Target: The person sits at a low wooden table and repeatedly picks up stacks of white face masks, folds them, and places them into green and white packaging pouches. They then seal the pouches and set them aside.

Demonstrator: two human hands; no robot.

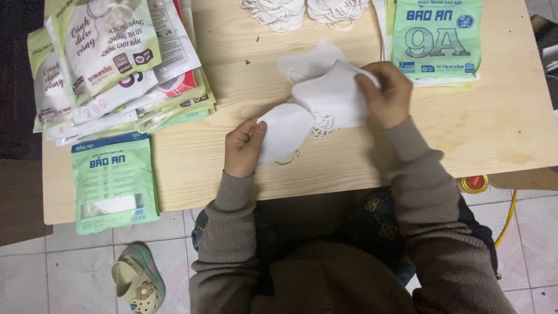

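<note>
At the tabletop's (232, 64) far-left corner a heap of flat printed packets (110, 58) lies fanned out, overlapping one another. Just in front of it, at the near-left corner, a single green packet (113, 180) hangs partly over the near edge. Below that corner, on the tiled floor (70, 261), sits a pale clog (136, 282).

Toward the middle of the near edge, the left hand (244, 145) pinches the rim of a white face mask (285, 131) between thumb and fingers; its grip is closed on the mask, which is lifted slightly, with an ear loop trailing down onto the wood. The pinch at the rim looks like a way of drawing this one mask away from the others.

Just to the right, the right hand (386, 93) has its grip closed over a small stack of white masks (328, 87), fingers curled over the top (apparently to keep them nested together), their loops bunched below.

Along the far edge lie bundles of white masks with loops (302, 11), and toward the far-right corner another green packet (436, 38) rests on a few more like it. Under the near-right corner a yellow tin (472, 184) and a yellow hose (507, 218) show.
</note>
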